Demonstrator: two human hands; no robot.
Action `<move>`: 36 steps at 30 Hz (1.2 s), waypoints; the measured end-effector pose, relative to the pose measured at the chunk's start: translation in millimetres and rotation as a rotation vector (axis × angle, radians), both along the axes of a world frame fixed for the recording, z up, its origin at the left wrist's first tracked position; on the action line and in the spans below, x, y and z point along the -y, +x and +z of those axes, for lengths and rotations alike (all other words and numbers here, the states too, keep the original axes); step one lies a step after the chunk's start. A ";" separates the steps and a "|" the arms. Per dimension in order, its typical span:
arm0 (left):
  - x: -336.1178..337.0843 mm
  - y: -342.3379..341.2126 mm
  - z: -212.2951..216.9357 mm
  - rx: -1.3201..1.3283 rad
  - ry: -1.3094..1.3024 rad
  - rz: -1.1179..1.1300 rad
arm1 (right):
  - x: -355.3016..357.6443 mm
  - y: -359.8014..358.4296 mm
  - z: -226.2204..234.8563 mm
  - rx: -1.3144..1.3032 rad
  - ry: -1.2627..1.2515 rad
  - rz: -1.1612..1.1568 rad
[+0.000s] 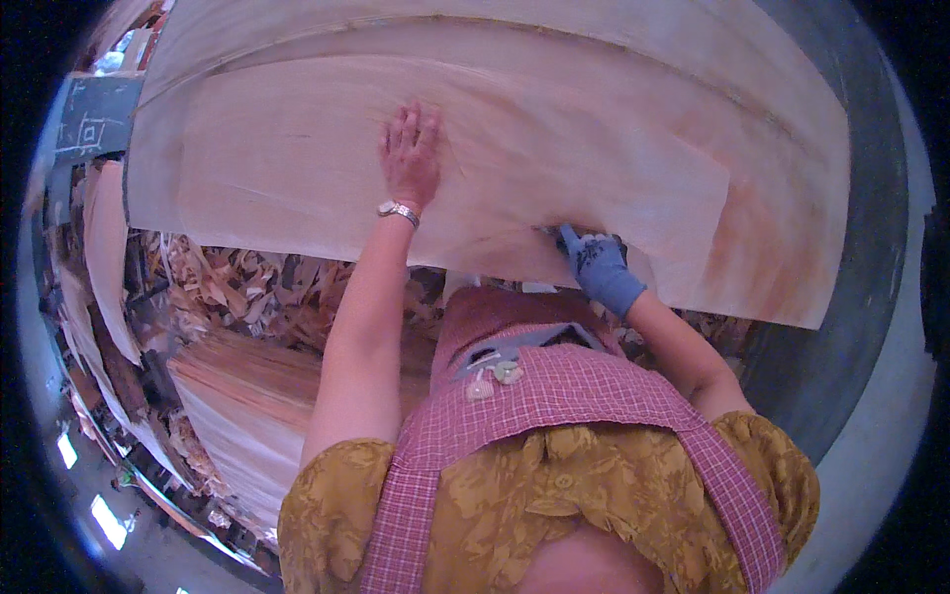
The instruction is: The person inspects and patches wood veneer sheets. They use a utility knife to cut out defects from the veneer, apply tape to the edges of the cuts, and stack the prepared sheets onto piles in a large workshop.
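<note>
My bare left hand (409,158), with a wristwatch (399,211) at its wrist, lies flat on a wide, pale wood veneer sheet (287,148). Its fingers are stretched out and a little apart, pointing away from me. In a blue glove, my right hand (600,267) is at the near part of the sheet, right of the middle. Its fingers are closed, and a small dark thing shows at their tips, too unclear to name. Around those fingertips the veneer has a dark, brownish patch.
Larger veneer sheets (633,40) lie beneath and beyond. Torn veneer scraps (242,287) heap below the near edge at left, beside a stack of sheets (247,416). A dark board with chalk marks (94,117) stands far left. Grey surface (871,247) borders the right side.
</note>
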State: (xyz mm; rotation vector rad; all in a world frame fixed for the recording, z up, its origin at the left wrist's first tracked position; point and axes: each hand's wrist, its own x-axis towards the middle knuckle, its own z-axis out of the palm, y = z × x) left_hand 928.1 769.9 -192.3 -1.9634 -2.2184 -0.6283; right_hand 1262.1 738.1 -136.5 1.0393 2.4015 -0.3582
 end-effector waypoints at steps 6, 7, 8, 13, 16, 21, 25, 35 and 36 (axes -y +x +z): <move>-0.9 -5.0 -5.3 -0.042 -0.052 0.016 | -16.5 19.9 5.0 -0.244 -0.083 -0.072; 1.5 -6.0 -7.7 -0.059 -0.068 0.018 | -20.1 20.1 18.7 -0.302 -0.124 -0.090; 3.0 -7.5 -10.1 -0.026 -0.055 0.018 | -29.0 15.2 28.1 -0.316 -0.111 -0.085; -3.8 5.7 10.7 0.055 -0.081 0.025 | -106.7 -41.5 21.3 -0.528 0.229 0.076; -6.0 8.4 23.6 0.107 -0.096 0.057 | -139.7 -107.0 20.9 -0.456 0.220 0.142; -10.1 12.5 36.2 0.096 -0.141 0.052 | -176.8 -156.4 1.8 -0.502 0.181 0.388; -19.6 19.0 51.0 0.112 -0.271 0.077 | -179.4 -164.8 -16.3 -0.525 0.246 0.434; -61.9 24.9 43.0 0.197 -0.296 -0.150 | -187.4 -180.4 -24.8 -0.310 0.178 0.486; -62.2 23.9 43.5 0.163 -0.299 -0.166 | -193.3 -172.2 -15.9 -0.286 0.217 0.538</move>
